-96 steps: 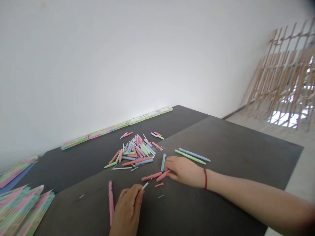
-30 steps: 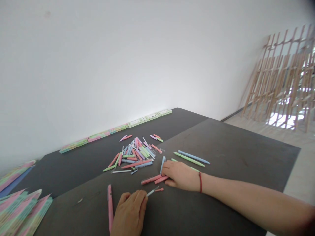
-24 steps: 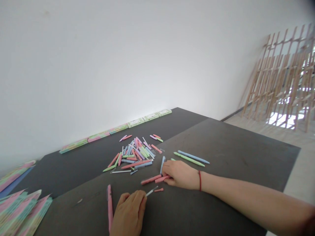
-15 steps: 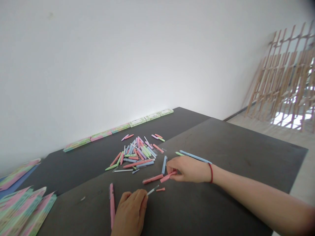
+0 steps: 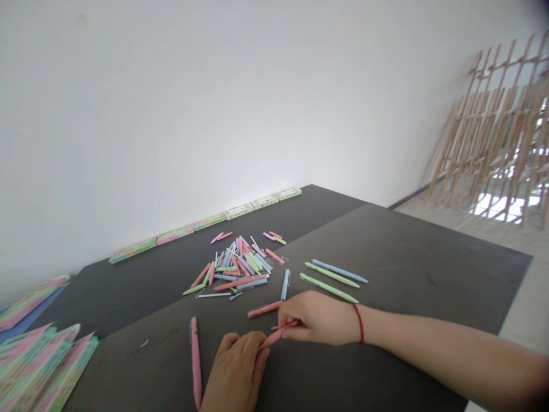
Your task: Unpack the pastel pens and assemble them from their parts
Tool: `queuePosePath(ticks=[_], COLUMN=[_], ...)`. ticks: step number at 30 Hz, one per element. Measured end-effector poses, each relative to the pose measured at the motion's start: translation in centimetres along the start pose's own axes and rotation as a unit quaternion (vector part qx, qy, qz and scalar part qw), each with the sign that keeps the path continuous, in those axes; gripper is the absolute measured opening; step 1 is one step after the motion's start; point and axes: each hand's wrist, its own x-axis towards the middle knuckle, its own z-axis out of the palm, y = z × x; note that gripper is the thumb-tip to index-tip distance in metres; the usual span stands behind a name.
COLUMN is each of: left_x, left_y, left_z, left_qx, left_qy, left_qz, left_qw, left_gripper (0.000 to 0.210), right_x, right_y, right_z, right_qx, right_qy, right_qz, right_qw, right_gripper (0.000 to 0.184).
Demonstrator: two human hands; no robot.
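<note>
My right hand (image 5: 315,317), with a red cord at the wrist, pinches a pink pen barrel (image 5: 277,335). The barrel slants down and its lower end meets the fingertips of my left hand (image 5: 238,366). My left fingers are closed round the pen refill seen earlier, now hidden by fingers and barrel. Just beyond the right fingertips lies another pink pen barrel (image 5: 263,310), with a blue pen barrel (image 5: 285,284) behind it. To the left of my left hand lies a pink pen (image 5: 195,360).
A heap of pastel pen parts (image 5: 240,263) lies mid-table. Green pens (image 5: 330,288) and a blue pen (image 5: 339,270) lie beyond my right hand. Flat boxes (image 5: 210,222) line the wall. Printed packages (image 5: 55,366) are stacked at left. Wooden racks (image 5: 497,137) stand at right.
My right hand has moved down and left, bringing the pink barrel to my left fingertips. The white refill that stuck out of my left hand is now hidden. Two green pens are uncovered.
</note>
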Motion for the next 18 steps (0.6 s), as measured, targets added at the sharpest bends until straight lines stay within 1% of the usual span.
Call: queuePosePath(ticks=[4,8,14,18], left_x=[-0.16,-0.01,0.19,0.08], left_y=[0.01,0.33,0.56,0.41], left_z=[0.49,0.2,-0.05,0.22], left_qx=[-0.021,-0.013,0.026,0.034], left_qy=[-0.005,-0.024,-0.045,-0.038], left_qz=[0.005,-0.012,-0.021,-0.019], left_qw=[1.0,1.0,0.998,0.999], left_gripper=[0.017,0.016,0.016,0.016], right_x=[0.11,0.07,-0.02,-0.02], right_y=[-0.47,-0.51,-0.6,-0.62], right_z=[0.82,1.05,1.2,1.23], right_qx=[0.016,0.019,0.003,0.01], right_qy=[0.018,0.033,0.021,0.017], right_qz=[0.004,0.004,0.022,0.033], right_qw=[1.0,0.999,1.0,0.999], right_gripper=[0.018,0.02,0.021,0.022])
